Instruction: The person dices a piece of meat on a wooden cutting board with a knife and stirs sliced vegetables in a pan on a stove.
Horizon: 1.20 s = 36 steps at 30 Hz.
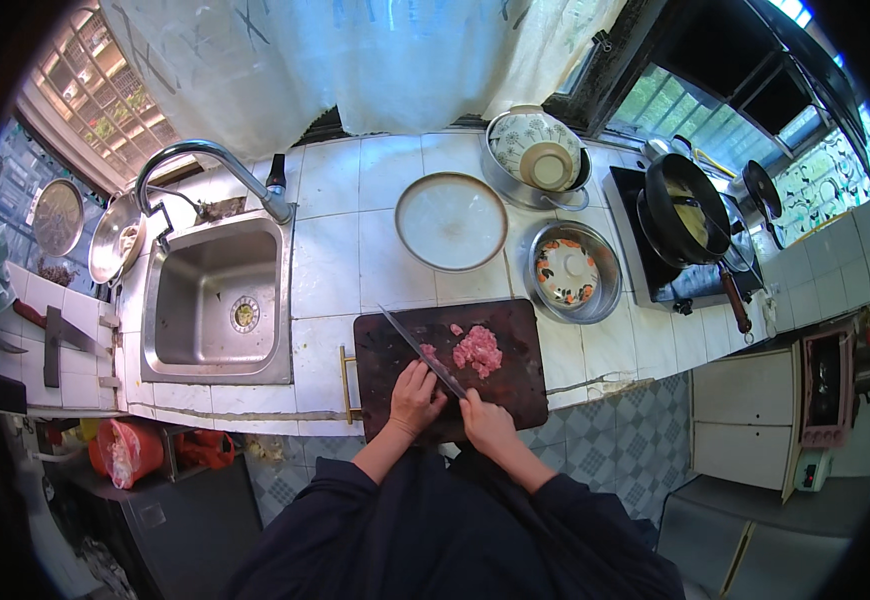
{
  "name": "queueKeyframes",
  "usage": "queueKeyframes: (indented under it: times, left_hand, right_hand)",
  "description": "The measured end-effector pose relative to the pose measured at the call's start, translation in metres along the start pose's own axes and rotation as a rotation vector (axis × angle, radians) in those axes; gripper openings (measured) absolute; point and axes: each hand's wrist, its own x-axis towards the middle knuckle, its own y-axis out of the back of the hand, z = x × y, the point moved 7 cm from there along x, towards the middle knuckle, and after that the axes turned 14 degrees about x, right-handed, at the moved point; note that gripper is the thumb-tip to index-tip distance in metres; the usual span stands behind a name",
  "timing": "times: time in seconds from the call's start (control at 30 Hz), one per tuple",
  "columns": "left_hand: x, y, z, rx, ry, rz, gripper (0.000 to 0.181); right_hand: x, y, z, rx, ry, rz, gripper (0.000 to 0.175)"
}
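Note:
My right hand point(489, 429) grips the handle of a long-bladed kitchen knife point(405, 332), whose blade slants toward the far left of a dark cutting board point(506, 401). Close against the blade's left side, my left hand point(414, 401) rests on the board with its fingers bent. Whatever lies under those fingertips is hidden. A bit of pink raw meat point(428, 350) shows at the blade beside them. Right of the knife sits a heap of chopped raw meat point(478, 352), with a small separate piece point(456, 328) at its upper left.
A round plate point(451, 221) lies beyond the board. To its right stand a metal basin point(609, 281) with a flowered lid inside and a pot point(502, 184) of stacked bowls. A wok point(656, 199) sits on the cooktop point(652, 277). The steel sink point(214, 300) is at left.

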Motion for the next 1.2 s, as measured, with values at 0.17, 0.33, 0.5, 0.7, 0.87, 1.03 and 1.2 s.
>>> queueKeyframes:
  times: [0.17, 0.33, 0.5, 0.7, 0.87, 1.03, 1.2]
  left_hand:
    - [0.002, 0.001, 0.000, 0.006, -0.016, 0.015, 0.034]
    - [0.003, 0.007, 0.001, -0.005, 0.005, 0.035, 0.036]
    - [0.002, 0.004, 0.004, 0.001, -0.007, 0.023, 0.035]
    - [0.000, 0.002, 0.000, 0.021, -0.017, 0.033, 0.033]
    - [0.000, 0.006, -0.001, -0.007, -0.012, 0.048, 0.032]
    - [0.000, 0.015, 0.003, 0.025, -0.005, 0.109, 0.033]
    - [-0.003, 0.008, 0.003, 0.026, -0.033, 0.057, 0.037]
  right_hand:
    - [0.006, 0.006, -0.008, -0.002, 0.000, 0.027, 0.021]
    - [-0.054, 0.021, 0.033, -0.032, -0.116, -0.068, 0.022]
    - [-0.027, 0.014, 0.016, 0.006, -0.105, -0.039, 0.023]
    - [0.006, 0.005, -0.014, 0.034, -0.052, 0.017, 0.024]
    - [-0.045, 0.021, 0.030, 0.107, -0.114, -0.017, 0.026]
    - [-0.067, 0.042, 0.049, 0.148, -0.115, 0.084, 0.023]
    - [-0.073, 0.040, 0.024, 0.018, -0.043, -0.049, 0.025]
